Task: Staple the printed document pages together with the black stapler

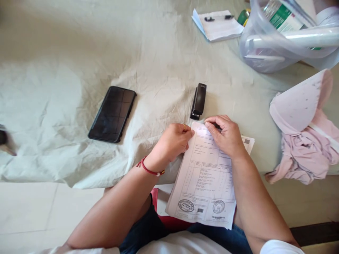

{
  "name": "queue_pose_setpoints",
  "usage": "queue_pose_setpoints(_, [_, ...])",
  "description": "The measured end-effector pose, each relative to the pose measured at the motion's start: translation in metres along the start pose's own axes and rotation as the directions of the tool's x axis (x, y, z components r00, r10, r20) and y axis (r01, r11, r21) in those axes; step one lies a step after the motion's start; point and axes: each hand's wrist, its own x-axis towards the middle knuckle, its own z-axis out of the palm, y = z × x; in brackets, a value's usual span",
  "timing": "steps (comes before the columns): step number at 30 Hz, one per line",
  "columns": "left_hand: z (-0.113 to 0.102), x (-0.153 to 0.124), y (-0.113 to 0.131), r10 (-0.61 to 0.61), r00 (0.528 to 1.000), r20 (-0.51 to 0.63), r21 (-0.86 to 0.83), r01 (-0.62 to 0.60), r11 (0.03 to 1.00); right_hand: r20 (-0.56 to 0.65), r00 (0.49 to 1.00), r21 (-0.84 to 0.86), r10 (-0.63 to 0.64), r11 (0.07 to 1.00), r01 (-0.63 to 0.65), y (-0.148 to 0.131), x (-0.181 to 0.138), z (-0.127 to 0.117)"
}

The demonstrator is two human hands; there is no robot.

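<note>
A stack of printed papers [203, 169] with two round ink stamps near its bottom lies over the table's front edge and hangs toward my lap. My left hand [177, 139] pinches the stack's top left corner between thumb and fingers. At the top edge, my right hand [225, 134] grips the same papers, thumb on the upper sheet; its other fingers are partly hidden. Just beyond the papers stands a black stapler [198, 101], touched by neither hand.
Left of the stapler lies a black phone [112, 114]. A pink cap [302, 102] rests on crumpled pink cloth at right. Behind are a clear plastic bag [261, 53] of items and a notepad [221, 26] with a pen [218, 18]. Wrinkled cloth [66, 88] covers the table.
</note>
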Motion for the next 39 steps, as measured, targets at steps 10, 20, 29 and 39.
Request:
queue_pose_setpoints(10, [0.001, -0.001, 0.011, 0.073, 0.996, -0.055, 0.073, -0.069, 0.995, -0.082, 0.978, -0.245, -0.192, 0.955, 0.167, -0.012, 0.015, -0.015])
queue_pose_setpoints(20, [-0.006, 0.007, 0.019, -0.061, 0.994, -0.092, 0.131, 0.073, 0.989, 0.099, 0.964, -0.264, -0.248, 0.927, 0.265, -0.001, 0.038, 0.019])
queue_pose_setpoints(29, [-0.006, 0.006, 0.024, -0.07, 0.993, -0.091, 0.172, 0.085, 0.981, 0.082, 0.963, -0.287, -0.255, 0.92, 0.268, -0.011, 0.025, 0.011])
queue_pose_setpoints(39, [-0.005, 0.004, 0.023, -0.042, 0.995, -0.095, 0.197, 0.06, 0.979, 0.094, 0.956, -0.316, -0.278, 0.902, 0.294, -0.019, 0.015, 0.01])
